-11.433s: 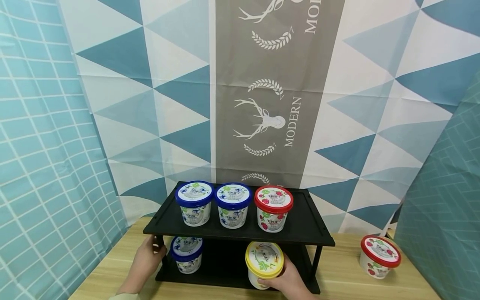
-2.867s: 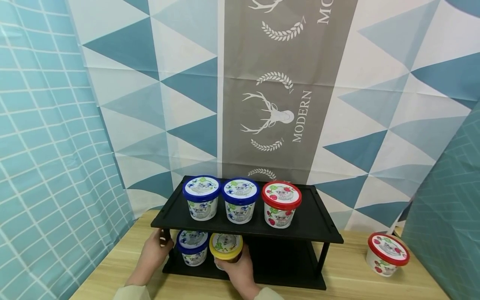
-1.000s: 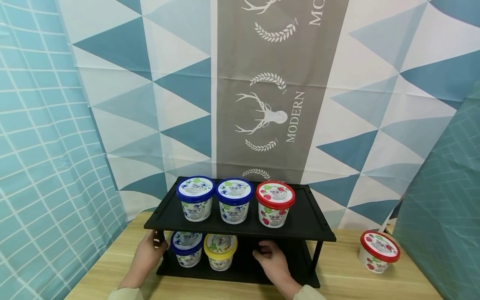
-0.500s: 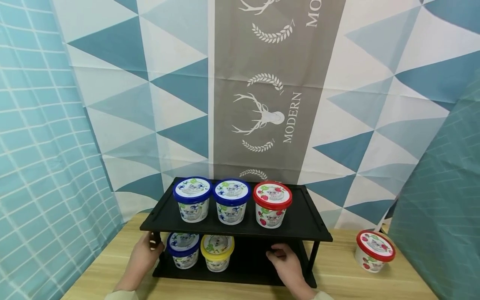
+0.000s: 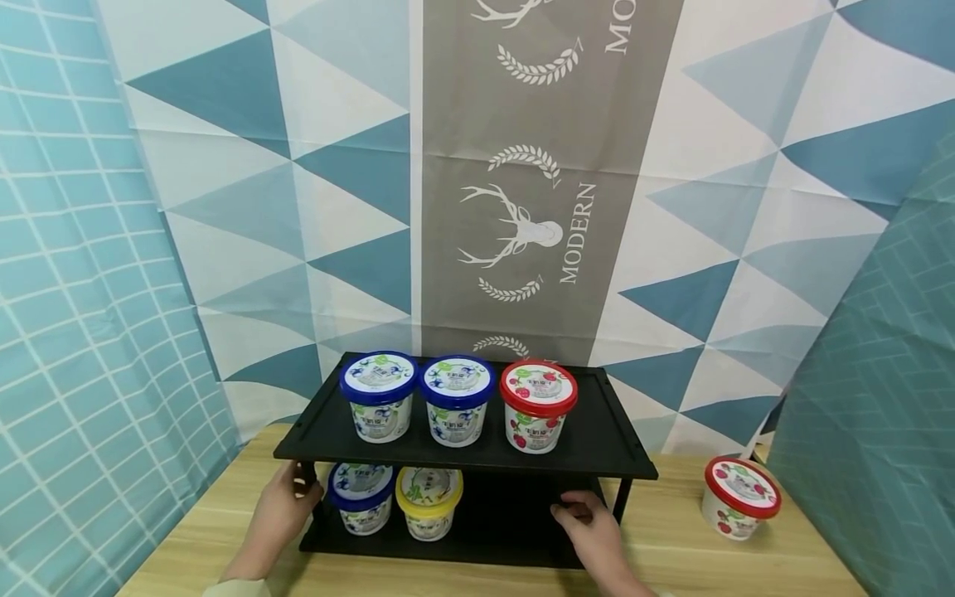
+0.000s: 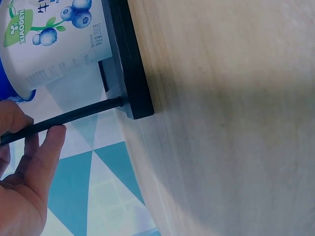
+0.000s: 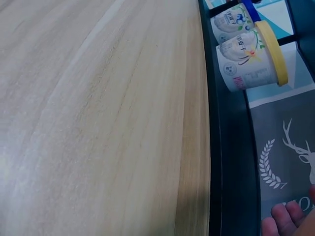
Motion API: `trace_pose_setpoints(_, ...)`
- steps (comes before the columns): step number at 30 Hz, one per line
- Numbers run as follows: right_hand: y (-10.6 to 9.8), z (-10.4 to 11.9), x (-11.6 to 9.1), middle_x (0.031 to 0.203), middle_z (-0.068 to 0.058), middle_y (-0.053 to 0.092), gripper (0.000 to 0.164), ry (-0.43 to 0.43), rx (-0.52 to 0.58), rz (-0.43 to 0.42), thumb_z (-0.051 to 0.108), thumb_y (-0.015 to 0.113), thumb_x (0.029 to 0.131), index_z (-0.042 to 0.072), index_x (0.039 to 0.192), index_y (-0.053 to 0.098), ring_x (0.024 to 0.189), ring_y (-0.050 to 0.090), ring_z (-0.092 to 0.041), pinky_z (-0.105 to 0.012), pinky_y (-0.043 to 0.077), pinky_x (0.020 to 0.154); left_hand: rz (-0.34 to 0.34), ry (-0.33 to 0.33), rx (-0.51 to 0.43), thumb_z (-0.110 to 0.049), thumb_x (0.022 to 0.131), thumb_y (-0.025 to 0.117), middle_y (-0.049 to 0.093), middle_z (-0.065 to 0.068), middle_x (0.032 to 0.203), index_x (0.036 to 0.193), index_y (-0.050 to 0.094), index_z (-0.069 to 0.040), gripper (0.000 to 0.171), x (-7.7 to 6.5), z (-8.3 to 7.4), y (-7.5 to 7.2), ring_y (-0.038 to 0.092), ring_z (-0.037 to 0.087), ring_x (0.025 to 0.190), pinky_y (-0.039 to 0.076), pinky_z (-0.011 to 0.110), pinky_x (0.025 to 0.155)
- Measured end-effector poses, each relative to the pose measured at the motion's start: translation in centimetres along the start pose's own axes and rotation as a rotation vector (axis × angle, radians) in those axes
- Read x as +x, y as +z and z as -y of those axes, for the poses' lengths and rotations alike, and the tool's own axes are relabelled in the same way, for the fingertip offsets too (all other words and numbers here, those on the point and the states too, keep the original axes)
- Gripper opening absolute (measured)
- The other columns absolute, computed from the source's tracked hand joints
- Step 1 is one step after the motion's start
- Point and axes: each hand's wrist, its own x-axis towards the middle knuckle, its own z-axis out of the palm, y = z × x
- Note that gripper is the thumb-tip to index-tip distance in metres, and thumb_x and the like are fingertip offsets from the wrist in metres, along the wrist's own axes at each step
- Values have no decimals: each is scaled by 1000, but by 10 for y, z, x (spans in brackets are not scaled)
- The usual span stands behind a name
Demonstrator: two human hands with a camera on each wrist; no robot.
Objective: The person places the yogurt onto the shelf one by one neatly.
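My left hand grips the front left post of a black two-tier shelf rack, thumb and fingers on either side of it. Inside the lower tier, beside that post, stands a blue-lidded tub with blueberries printed on it. A yellow-lidded tub stands upright just right of it, the two lids almost side by side. My right hand is at the right part of the lower tier, fingers loosely curled with nothing in them. In the right wrist view only some fingertips show at the lower right corner.
On the upper tier stand two blue-lidded tubs and a red-lidded tub. Another red-lidded tub stands on the wooden table, right of the rack. A patterned curtain hangs behind.
The yellow-lidded tub went left along the lower tier to beside the blue-lidded one. My right hand has let it go and moved right. My left hand has stayed on the post.
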Motion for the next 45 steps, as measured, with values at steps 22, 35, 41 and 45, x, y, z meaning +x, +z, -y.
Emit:
trace_pose_setpoints(22, -21, -38, 13, 105, -11, 54, 58, 21, 61, -18, 54, 55, 78, 8, 114, 51, 84, 53, -18, -35, 45, 62, 26, -20, -2, -10, 81, 52, 54, 21, 101, 125, 37, -3, 47, 2, 3, 1, 57, 29, 86, 51, 34, 66)
trace_pose_setpoints(35, -37, -122, 58, 114, -5, 49, 70, 178, -50, -75, 72, 42, 72, 21, 120, 44, 96, 49, -19, -24, 42, 69, 26, -17, 19, -10, 80, 53, 53, 23, 103, 122, 39, 0, 45, 1, 2, -1, 58, 31, 85, 51, 36, 65)
trace_pose_setpoints(41, -73, -110, 46, 112, -11, 51, 67, 242, -4, -134, 64, 51, 74, 13, 118, 46, 89, 51, -22, -21, 40, 56, 22, -15, 20, -9, 81, 53, 53, 24, 102, 123, 38, 1, 46, 1, 2, -1, 58, 31, 84, 51, 35, 64)
trace_pose_setpoints(45, -92, -137, 59, 114, -14, 49, 73, 285, -39, -236, 67, 49, 72, 12, 119, 46, 95, 49, -26, -26, 42, 62, 23, -20, 21, -8, 81, 53, 53, 23, 101, 122, 38, 0, 45, 1, 2, 0, 58, 31, 85, 51, 35, 64)
